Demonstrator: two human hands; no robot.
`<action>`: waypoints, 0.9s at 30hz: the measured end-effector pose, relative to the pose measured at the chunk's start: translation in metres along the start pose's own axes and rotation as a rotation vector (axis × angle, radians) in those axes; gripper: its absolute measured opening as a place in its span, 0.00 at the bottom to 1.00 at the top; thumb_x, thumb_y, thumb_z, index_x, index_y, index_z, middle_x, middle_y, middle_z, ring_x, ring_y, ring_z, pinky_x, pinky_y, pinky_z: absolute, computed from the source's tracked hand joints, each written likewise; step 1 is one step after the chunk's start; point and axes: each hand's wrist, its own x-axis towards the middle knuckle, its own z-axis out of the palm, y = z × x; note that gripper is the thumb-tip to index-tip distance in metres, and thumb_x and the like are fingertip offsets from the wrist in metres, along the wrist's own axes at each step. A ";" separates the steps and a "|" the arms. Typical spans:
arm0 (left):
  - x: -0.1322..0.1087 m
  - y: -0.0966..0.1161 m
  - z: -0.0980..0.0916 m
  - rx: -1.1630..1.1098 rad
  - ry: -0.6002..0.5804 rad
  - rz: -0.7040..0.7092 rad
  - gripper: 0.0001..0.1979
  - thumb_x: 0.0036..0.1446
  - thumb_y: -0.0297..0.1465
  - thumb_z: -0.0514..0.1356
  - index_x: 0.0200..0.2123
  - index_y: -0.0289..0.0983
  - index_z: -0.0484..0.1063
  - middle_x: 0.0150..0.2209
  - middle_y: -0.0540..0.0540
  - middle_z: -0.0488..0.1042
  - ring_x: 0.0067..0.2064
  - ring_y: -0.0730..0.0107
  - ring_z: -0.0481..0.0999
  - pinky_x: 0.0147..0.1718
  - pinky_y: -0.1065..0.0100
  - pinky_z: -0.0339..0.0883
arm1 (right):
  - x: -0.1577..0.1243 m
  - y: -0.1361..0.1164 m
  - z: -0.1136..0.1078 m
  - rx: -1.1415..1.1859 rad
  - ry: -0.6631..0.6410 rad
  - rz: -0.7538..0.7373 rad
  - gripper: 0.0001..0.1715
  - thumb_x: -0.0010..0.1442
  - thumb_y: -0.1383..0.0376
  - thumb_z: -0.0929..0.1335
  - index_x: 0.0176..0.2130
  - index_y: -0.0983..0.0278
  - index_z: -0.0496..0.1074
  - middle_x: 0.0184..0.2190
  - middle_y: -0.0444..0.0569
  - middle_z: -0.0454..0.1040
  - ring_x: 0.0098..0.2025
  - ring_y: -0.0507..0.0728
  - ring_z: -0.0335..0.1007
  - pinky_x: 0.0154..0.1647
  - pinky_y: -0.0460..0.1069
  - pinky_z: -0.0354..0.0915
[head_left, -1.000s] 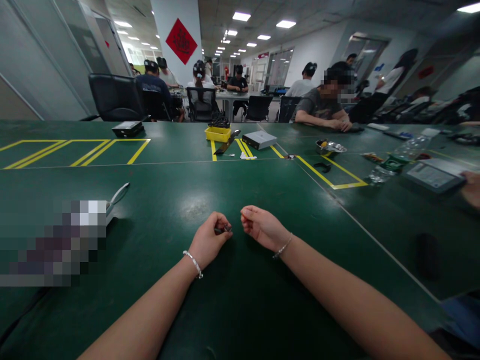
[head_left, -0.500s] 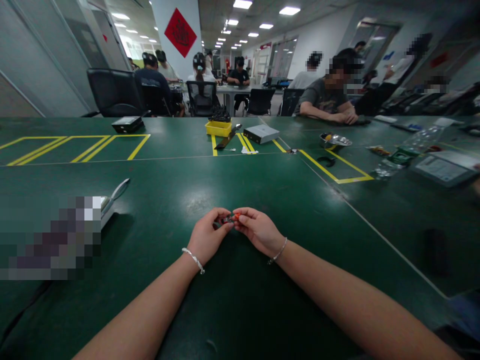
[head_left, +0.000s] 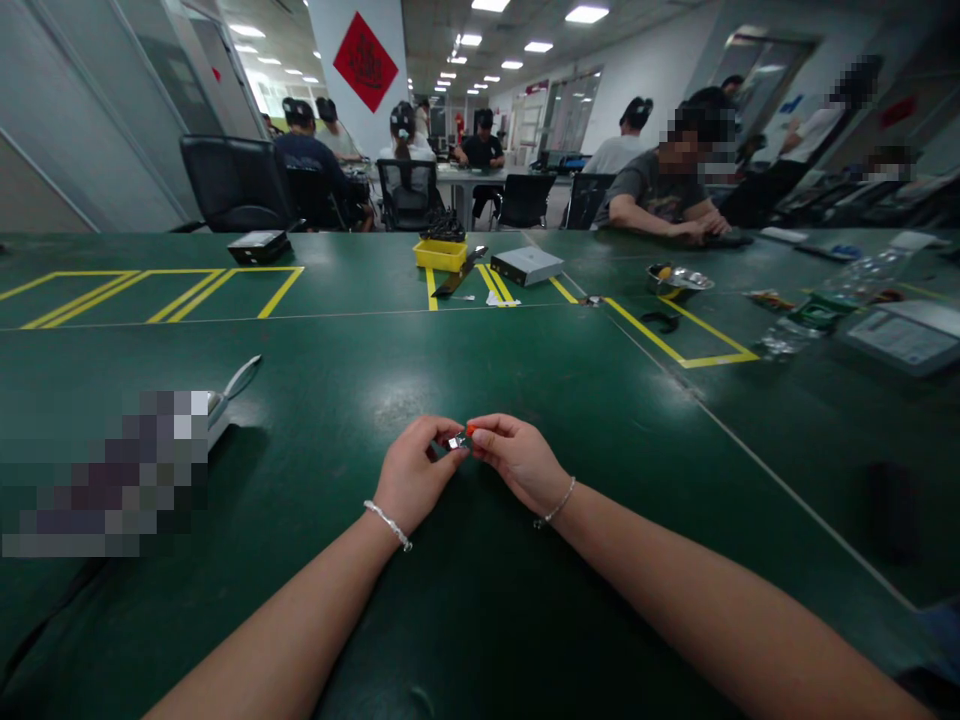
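Note:
Above the green tabletop, my two hands meet fingertip to fingertip. My left hand is closed in a pinch on a small shiny silver-and-dark piece, too small to name. Between the thumb and fingers of my right hand sits a small orange-red piece, mostly covered by the fingertips. The two pieces are side by side; whether they are joined I cannot tell. Each wrist wears a silver bracelet.
At left lies a blurred-out device with a cable. Farther back stand a yellow bin, a grey box, a black box and a foil bowl. A plastic bottle lies at right. A person sits across the table.
The silver piece in my left fingers now shows a brighter face, as if turned slightly. Less of the orange-red piece shows. My hands stay in nearly the same place.

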 end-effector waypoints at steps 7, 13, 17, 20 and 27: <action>-0.002 0.004 -0.002 0.072 0.004 0.097 0.05 0.48 0.26 0.57 0.31 0.39 0.68 0.30 0.50 0.68 0.31 0.73 0.67 0.31 0.70 0.62 | 0.000 -0.001 0.000 -0.069 -0.076 0.010 0.12 0.38 0.64 0.73 0.24 0.66 0.69 0.23 0.43 0.69 0.27 0.49 0.63 0.32 0.48 0.59; -0.005 0.009 -0.002 0.093 0.022 0.154 0.06 0.47 0.24 0.57 0.31 0.38 0.68 0.29 0.50 0.67 0.32 0.73 0.67 0.32 0.70 0.62 | -0.001 0.003 -0.001 -0.060 -0.060 -0.017 0.12 0.39 0.64 0.72 0.24 0.66 0.67 0.23 0.43 0.70 0.28 0.50 0.65 0.34 0.49 0.60; -0.006 0.010 -0.001 0.134 0.024 0.142 0.05 0.47 0.24 0.56 0.30 0.38 0.68 0.29 0.50 0.67 0.32 0.72 0.67 0.32 0.70 0.62 | -0.003 0.005 0.004 -0.040 -0.022 -0.032 0.14 0.37 0.64 0.73 0.23 0.65 0.66 0.22 0.42 0.69 0.28 0.50 0.65 0.34 0.49 0.60; -0.006 0.010 0.000 0.162 0.038 0.121 0.04 0.48 0.25 0.56 0.30 0.38 0.68 0.29 0.50 0.67 0.32 0.73 0.66 0.31 0.70 0.62 | -0.007 0.005 0.009 -0.014 0.014 -0.024 0.14 0.36 0.62 0.73 0.22 0.65 0.67 0.22 0.43 0.69 0.28 0.50 0.64 0.35 0.49 0.60; -0.004 0.005 0.000 0.172 0.098 0.029 0.02 0.46 0.26 0.58 0.28 0.37 0.68 0.26 0.51 0.66 0.29 0.73 0.66 0.28 0.71 0.61 | -0.012 0.006 0.011 -0.128 0.035 -0.059 0.14 0.48 0.57 0.67 0.29 0.66 0.74 0.29 0.49 0.72 0.33 0.53 0.66 0.36 0.50 0.61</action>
